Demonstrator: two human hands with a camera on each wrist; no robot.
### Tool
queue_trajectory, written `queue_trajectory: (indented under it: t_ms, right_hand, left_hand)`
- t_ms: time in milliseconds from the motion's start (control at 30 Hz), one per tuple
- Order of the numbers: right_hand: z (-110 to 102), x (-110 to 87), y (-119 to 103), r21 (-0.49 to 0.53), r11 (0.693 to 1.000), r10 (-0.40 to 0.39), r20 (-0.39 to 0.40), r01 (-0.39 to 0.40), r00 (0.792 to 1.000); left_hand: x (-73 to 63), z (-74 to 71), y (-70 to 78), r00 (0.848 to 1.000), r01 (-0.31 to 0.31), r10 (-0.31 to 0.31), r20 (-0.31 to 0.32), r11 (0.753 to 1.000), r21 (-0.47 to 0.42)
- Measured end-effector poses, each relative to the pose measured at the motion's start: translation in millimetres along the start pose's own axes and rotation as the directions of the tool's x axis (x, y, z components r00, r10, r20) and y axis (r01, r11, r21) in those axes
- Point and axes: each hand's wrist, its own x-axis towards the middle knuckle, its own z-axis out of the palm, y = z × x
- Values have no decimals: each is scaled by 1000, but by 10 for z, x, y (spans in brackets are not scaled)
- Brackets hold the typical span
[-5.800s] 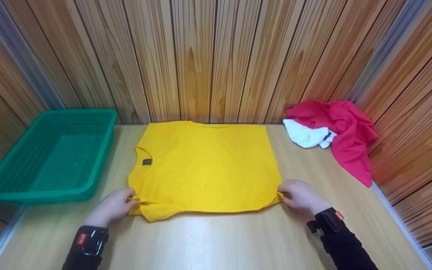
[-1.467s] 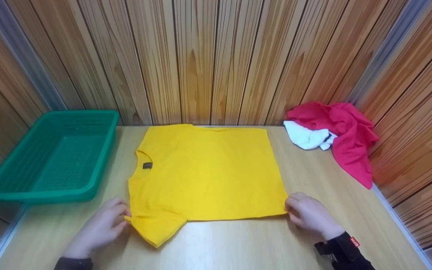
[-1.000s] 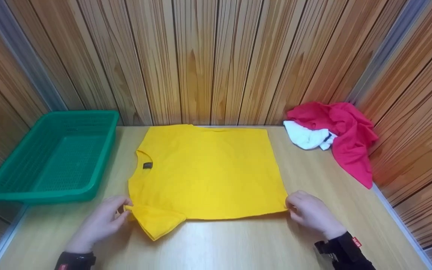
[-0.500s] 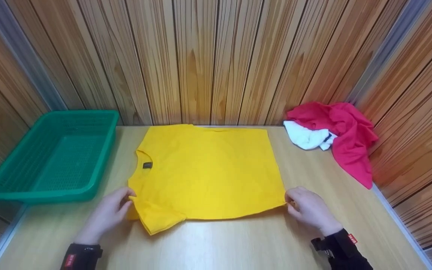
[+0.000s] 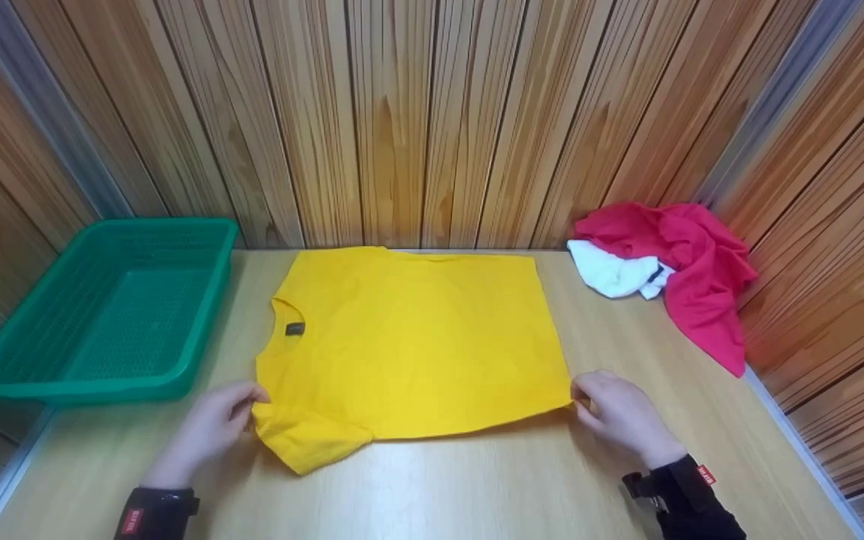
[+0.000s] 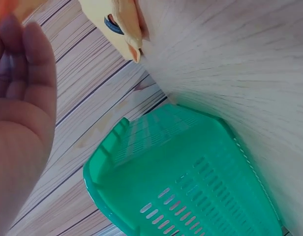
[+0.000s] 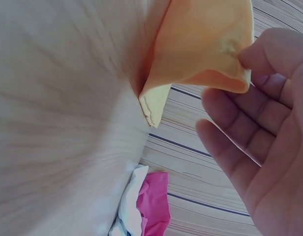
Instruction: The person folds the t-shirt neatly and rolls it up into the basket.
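A yellow T-shirt (image 5: 424,337) lies spread sideways on the table, its neckline with a dark label toward the left and its hem toward the right. At the near left, my left hand (image 5: 211,427) pinches the shirt by the shoulder and sleeve edge; the sleeve (image 5: 312,439) hangs toward me. My right hand (image 5: 623,416) pinches the near hem corner. The right wrist view shows that corner raised off the table between thumb and fingers of the right hand (image 7: 269,113). In the left wrist view the left hand's (image 6: 23,98) fingertips are partly cut off at the frame's edge.
A green plastic basket (image 5: 203,330) with slotted walls stands at the left. Crumpled at the back right are a red garment (image 5: 706,270) and a white cloth (image 5: 612,270). Wood-patterned walls (image 5: 462,127) close off the back and both sides.
Both hands first drew the near edge of the shirt toward me and flattened it. Since then they have moved slightly away from me, lifting the hem corner and the shoulder edge a little.
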Motion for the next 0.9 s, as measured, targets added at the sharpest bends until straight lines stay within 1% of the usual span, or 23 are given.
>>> queue_trajectory:
  t_ms: [100, 133, 200, 300, 367, 433, 567, 633, 800, 867, 900]
  right_hand:
    - [-9, 10, -2, 1, 1000, 6, 10, -6, 1000]
    - [-14, 16, -4, 2, 1000, 9, 13, -9, 1000]
    - [-27, 27, -6, 7, 1000, 12, 16, -12, 1000]
    - [-61, 46, -11, 13, 1000, 5, 2, -5, 1000]
    - [-91, 55, -13, 14, 1000, -5, -14, 5, 1000]
    - [-124, 64, -18, 16, 1000, -7, -29, 7, 1000]
    - [-184, 70, -30, 23, 1000, -2, -43, 3, 999]
    - [-206, 69, -35, 26, 1000, -5, -53, 7, 999]
    - [-235, 53, -21, 28, 998, -60, -89, 62, 994]
    - [-248, 40, -17, 37, 997, -67, -86, 70, 994]
    - [-257, 33, -18, 43, 997, -59, -78, 62, 995]
  left_hand:
    - [-2, -12, 4, 998, 66, -65, 19, 997, -49]
    - [1, -13, 5, 997, 77, -77, 19, 995, -55]
    - [6, -18, 13, 997, 79, -79, 4, 996, -44]
    - [8, -46, 34, 998, 63, -63, -3, 997, -32]
    - [2, -75, 57, 999, 47, -47, 8, 998, -51]
    - [-5, -106, 84, 1000, 22, -20, 18, 997, -77]
    - [-17, -166, 149, 999, -46, 48, 13, 993, -112]
    - [-16, -199, 184, 999, -48, 50, 15, 988, -145]
    - [0, -288, 252, 999, -48, 50, 4, 974, -221]
    - [11, -325, 278, 998, -60, 59, -12, 972, -227]
    - [15, -343, 291, 998, -62, 59, -18, 972, -226]
